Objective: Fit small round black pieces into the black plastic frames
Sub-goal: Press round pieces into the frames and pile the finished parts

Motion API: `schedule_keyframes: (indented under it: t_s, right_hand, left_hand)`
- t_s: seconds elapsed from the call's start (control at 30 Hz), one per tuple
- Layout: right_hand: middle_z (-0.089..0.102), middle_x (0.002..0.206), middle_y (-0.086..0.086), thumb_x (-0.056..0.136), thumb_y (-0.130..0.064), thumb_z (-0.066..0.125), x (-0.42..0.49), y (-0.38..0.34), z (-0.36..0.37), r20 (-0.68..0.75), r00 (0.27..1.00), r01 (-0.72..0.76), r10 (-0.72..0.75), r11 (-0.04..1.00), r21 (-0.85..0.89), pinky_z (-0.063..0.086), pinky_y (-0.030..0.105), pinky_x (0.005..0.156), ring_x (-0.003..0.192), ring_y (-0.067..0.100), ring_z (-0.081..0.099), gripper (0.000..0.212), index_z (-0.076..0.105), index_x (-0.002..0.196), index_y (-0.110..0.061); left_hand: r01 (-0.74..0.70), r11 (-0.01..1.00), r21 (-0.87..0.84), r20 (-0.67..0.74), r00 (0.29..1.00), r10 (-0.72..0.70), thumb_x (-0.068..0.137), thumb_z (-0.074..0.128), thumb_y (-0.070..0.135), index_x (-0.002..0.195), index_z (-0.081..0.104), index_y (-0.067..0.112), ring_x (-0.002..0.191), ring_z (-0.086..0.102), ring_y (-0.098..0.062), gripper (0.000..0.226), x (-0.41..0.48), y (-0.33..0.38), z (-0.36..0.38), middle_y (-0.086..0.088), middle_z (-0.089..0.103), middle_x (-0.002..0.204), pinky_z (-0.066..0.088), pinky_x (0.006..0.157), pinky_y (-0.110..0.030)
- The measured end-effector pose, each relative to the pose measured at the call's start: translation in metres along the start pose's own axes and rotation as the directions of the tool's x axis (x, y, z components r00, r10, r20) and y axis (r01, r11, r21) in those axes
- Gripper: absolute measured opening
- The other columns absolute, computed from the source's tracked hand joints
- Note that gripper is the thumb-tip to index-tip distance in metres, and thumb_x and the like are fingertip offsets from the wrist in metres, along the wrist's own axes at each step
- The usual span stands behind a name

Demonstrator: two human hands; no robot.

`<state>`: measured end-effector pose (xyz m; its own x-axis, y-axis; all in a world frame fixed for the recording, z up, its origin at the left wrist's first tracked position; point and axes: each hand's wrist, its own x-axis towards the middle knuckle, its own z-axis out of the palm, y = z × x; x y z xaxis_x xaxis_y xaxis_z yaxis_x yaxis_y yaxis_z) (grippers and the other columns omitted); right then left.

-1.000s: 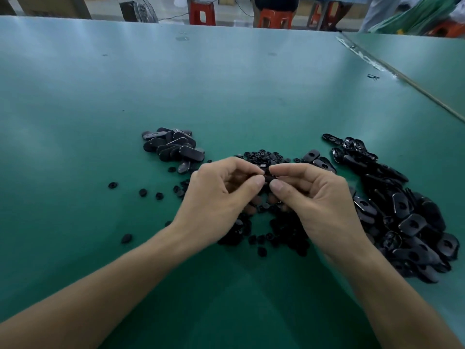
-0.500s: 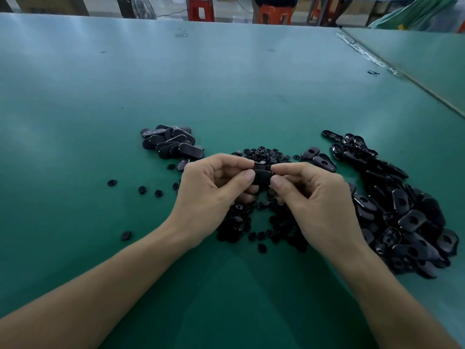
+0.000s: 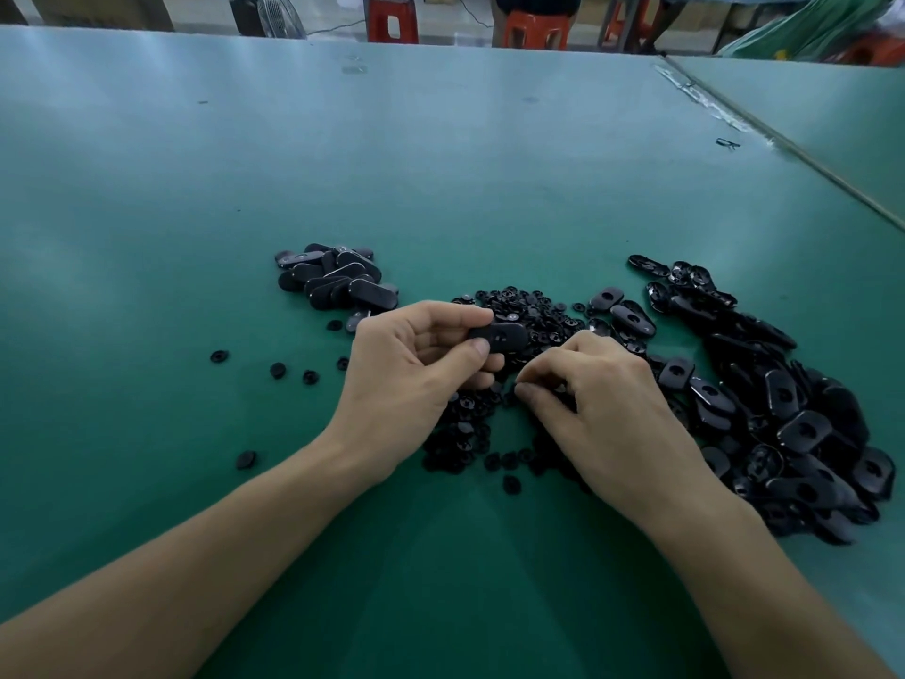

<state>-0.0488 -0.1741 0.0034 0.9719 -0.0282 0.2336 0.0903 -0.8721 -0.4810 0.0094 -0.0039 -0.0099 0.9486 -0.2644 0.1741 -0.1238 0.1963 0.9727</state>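
- An oblong black plastic frame (image 3: 504, 336) is pinched at its left end between the thumb and fingers of the left hand (image 3: 411, 379).
- The frame is held just above the near side of the heap of small round black pieces (image 3: 531, 311); its long axis is laid left to right, nearly level, with the free end pointed right.
- The right hand (image 3: 605, 409) is curled fingertips-down into the near part of the heap; whether a piece is pinched cannot be told.
- A large pile of loose black frames (image 3: 788, 419) is spread right of the heap.
- A smaller stack of black oblong frames (image 3: 333, 279) is seen left of the heap, on the green table (image 3: 440, 164).
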Motion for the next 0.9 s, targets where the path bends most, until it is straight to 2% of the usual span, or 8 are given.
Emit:
schedule_keyframes:
  t_s: [0.17,0.27,0.33,0.4,0.53,0.63,0.8,0.9]
  right_hand:
    - [0.054,0.094,-0.008,0.100,-0.026,0.057,-0.0014,-0.0034,0.0022,-0.020,1.000,0.017,-0.017,1.000,-0.012,0.046,0.032,0.081,0.093,0.012,0.051,0.012,0.068,0.098,-0.021]
    - [0.057,0.090,-0.011,0.103,-0.024,0.049,-0.0015,-0.0040,0.0019,-0.087,0.996,0.008,-0.002,0.997,0.072,0.047,0.030,0.071,0.082,0.009,0.054,0.013,0.057,0.093,-0.022]
    - [0.062,0.085,-0.013,0.104,-0.022,0.048,-0.0013,-0.0040,0.0013,-0.142,0.990,-0.002,0.024,0.987,0.158,0.046,0.023,0.062,0.073,0.006,0.057,0.013,0.053,0.092,-0.023]
    - [0.065,0.080,-0.013,0.102,-0.018,0.053,-0.0010,-0.0051,0.0012,-0.201,0.979,0.007,0.041,0.972,0.234,0.046,0.018,0.059,0.071,0.005,0.060,0.012,0.054,0.091,-0.022]
    - [0.066,0.075,-0.013,0.092,-0.014,0.068,0.0010,-0.0063,0.0001,-0.288,0.955,0.030,0.073,0.941,0.338,0.047,0.012,0.063,0.073,0.004,0.063,0.011,0.065,0.086,-0.022]
    - [0.067,0.083,-0.016,0.089,-0.013,0.071,0.0017,-0.0052,0.0012,-0.283,0.952,0.014,0.117,0.906,0.424,0.048,0.014,0.061,0.070,0.006,0.063,0.017,0.065,0.086,-0.028]
    - [0.068,0.078,-0.016,0.090,-0.011,0.070,0.0010,-0.0062,0.0014,-0.265,0.954,0.011,0.137,0.872,0.489,0.047,0.013,0.057,0.064,0.007,0.062,0.021,0.071,0.099,-0.029]
    - [0.068,0.073,-0.011,0.090,-0.010,0.070,0.0002,-0.0072,0.0017,-0.237,0.964,0.010,0.120,0.876,0.483,0.045,0.012,0.056,0.064,0.008,0.063,0.019,0.074,0.091,-0.028]
  left_hand:
    - [0.003,1.000,0.002,0.000,1.000,-0.003,0.090,0.065,-0.010,0.097,0.073,0.012,0.079,0.077,-0.021,0.024,-0.0006,-0.0005,-0.0001,-0.005,0.078,0.083,0.059,0.067,-0.021]
    - [0.000,1.000,0.015,-0.004,1.000,0.000,0.090,0.066,-0.010,0.096,0.073,0.012,0.078,0.077,-0.022,0.024,-0.0011,-0.0002,-0.0004,-0.004,0.078,0.083,0.059,0.067,-0.022]
    - [-0.001,1.000,0.020,-0.007,1.000,0.001,0.089,0.067,-0.010,0.096,0.073,0.012,0.078,0.077,-0.023,0.023,-0.0015,-0.0001,-0.0005,-0.006,0.078,0.083,0.059,0.067,-0.023]
    - [-0.002,1.000,0.027,-0.006,1.000,0.003,0.089,0.067,-0.009,0.095,0.073,0.011,0.077,0.077,-0.023,0.022,-0.0019,0.0001,-0.0003,-0.007,0.077,0.083,0.059,0.066,-0.023]
    - [-0.016,0.997,0.073,0.006,1.000,0.016,0.088,0.068,-0.009,0.095,0.073,0.009,0.077,0.077,-0.022,0.020,-0.0026,0.0012,0.0012,-0.009,0.077,0.083,0.060,0.066,-0.025]
    - [-0.024,0.994,0.106,0.018,1.000,0.022,0.088,0.069,-0.008,0.096,0.073,0.009,0.077,0.077,-0.022,0.019,-0.0025,0.0014,0.0016,-0.008,0.077,0.084,0.061,0.066,-0.026]
    - [-0.029,0.992,0.126,0.026,0.999,0.026,0.088,0.069,-0.009,0.093,0.073,0.013,0.076,0.077,-0.021,0.022,-0.0031,0.0015,0.0024,-0.005,0.077,0.084,0.060,0.066,-0.025]
    - [-0.034,0.988,0.149,0.034,0.999,0.029,0.087,0.070,-0.008,0.093,0.073,0.015,0.077,0.077,-0.020,0.024,-0.0031,0.0009,0.0025,-0.003,0.077,0.083,0.061,0.067,-0.026]
